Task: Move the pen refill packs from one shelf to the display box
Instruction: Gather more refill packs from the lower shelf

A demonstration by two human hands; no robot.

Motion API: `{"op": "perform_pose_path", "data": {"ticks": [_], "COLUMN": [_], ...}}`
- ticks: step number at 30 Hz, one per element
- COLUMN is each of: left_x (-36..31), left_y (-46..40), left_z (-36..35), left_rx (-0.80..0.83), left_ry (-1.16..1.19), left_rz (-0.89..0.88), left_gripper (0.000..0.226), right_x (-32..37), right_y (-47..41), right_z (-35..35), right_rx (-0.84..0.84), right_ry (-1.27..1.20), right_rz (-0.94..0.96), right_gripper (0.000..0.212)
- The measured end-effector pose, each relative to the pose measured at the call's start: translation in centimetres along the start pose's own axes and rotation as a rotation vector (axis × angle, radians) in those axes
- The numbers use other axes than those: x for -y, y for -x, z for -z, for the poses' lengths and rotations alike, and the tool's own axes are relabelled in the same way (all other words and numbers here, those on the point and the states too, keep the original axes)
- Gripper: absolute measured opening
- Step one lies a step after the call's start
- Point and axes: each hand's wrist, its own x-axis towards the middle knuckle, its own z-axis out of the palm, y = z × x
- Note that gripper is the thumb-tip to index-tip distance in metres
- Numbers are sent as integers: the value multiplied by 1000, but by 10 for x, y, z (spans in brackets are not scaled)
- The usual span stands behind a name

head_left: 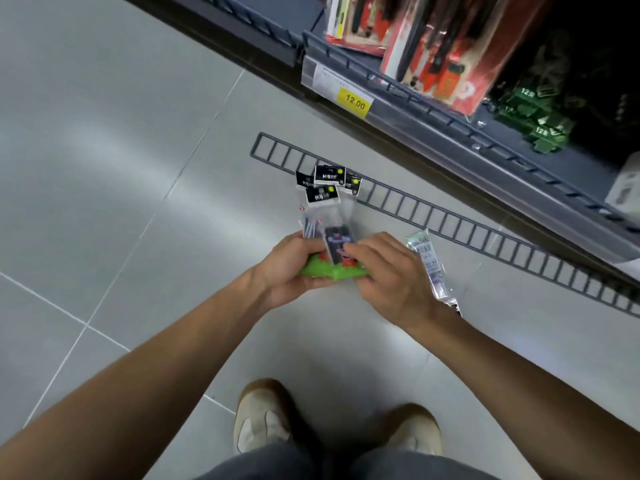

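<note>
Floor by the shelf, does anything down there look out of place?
Yes. A grey wire shelf fence lies flat on the floor tiles instead of standing on a shelf edge, and one loose refill pack lies beside the right hand.

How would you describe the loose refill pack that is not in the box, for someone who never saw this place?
Look at the grey floor below the shelf. Right of the right hand lies one clear pack, flat and alone. The other packs stand bunched with black header cards.
</note>
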Motion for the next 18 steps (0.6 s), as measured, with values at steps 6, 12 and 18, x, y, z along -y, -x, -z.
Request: {"op": "perform_pose_path", "data": {"ticks": [6, 12, 18], "left_x": [-5, 1, 11], "left_y": [-1, -9, -19], "left_z": [-13, -19, -19], "left_rx": [89, 15, -88], "left_ry": [216, 101, 95], "left_rz": [-9, -121, -112], "left_gripper": [40, 27, 20], "right_x": [3, -4, -68], "right_y": [-8, -7, 43], "right_z": [-11, -9, 1], "right_rx": [173, 333, 174], "right_ry": [114, 14, 192], "right_rz": [-76, -113, -1045], "right_gripper": [37, 44, 49]}}
